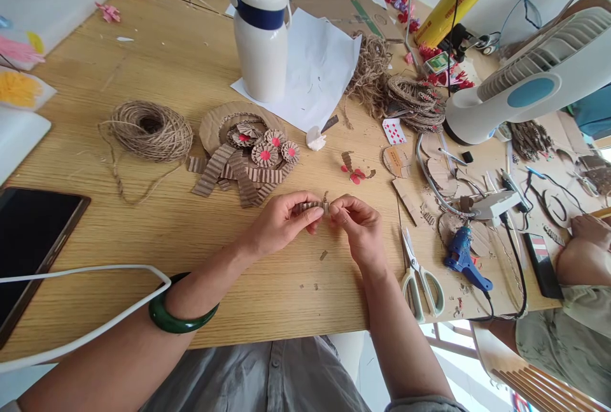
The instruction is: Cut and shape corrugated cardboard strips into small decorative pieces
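Observation:
Between my hands, above the table's front part, is a small strip of corrugated cardboard (311, 207). My left hand (285, 220) pinches its left part between thumb and fingers. The fingertips of my right hand (359, 224) are closed on its right end. Beyond my hands lies a round cardboard piece (212, 122) bearing several cardboard rosettes (265, 154) with red centres and loose corrugated strips (214, 170). Further right are red petal shapes with brown cardboard leaves (357, 174). A tiny cardboard scrap (324, 255) lies just below my hands.
Twine (150, 130) and a dark tablet-like device (33, 240) lie left. A white bottle (261, 42) stands on paper behind. Scissors (420, 278), a blue glue gun (465, 259), a power strip (496, 206) and a fan (529, 74) crowd the right. Another person's hand (592, 234) rests far right.

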